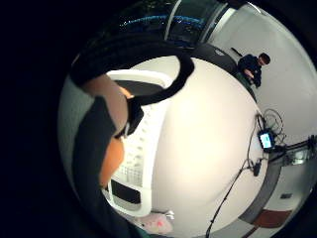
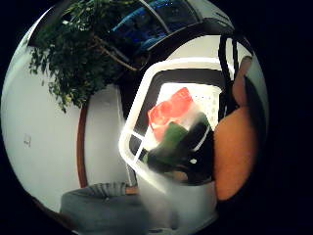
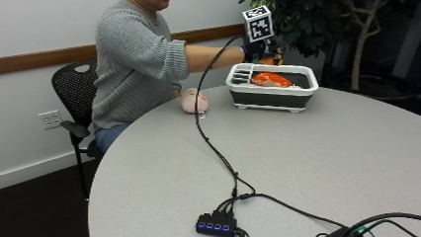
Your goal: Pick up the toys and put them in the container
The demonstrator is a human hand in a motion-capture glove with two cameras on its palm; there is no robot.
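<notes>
My gloved right hand [image 3: 258, 51] hovers over the far left corner of the white container [image 3: 299, 89] and grips an orange toy [image 3: 268, 60]. That orange toy [image 2: 234, 156] sits close against the palm and also fills the edge of the little finger side view [image 1: 112, 159]. Inside the container lie a red-orange toy [image 3: 270, 79] and, beside it, a green and dark toy [image 2: 172, 141]. The red toy [image 2: 170, 113] shows under the palm. A pink plush toy [image 3: 194, 100] rests on the table left of the container [image 1: 144, 148]; the same plush [image 1: 157, 223] shows beside it.
The round grey table [image 3: 315, 158] carries a black cable [image 3: 214, 148] running from the glove to a small hub [image 3: 218, 227] at the near edge. A potted plant [image 3: 315, 24] stands behind the container. A black chair [image 3: 72, 89] is behind the person.
</notes>
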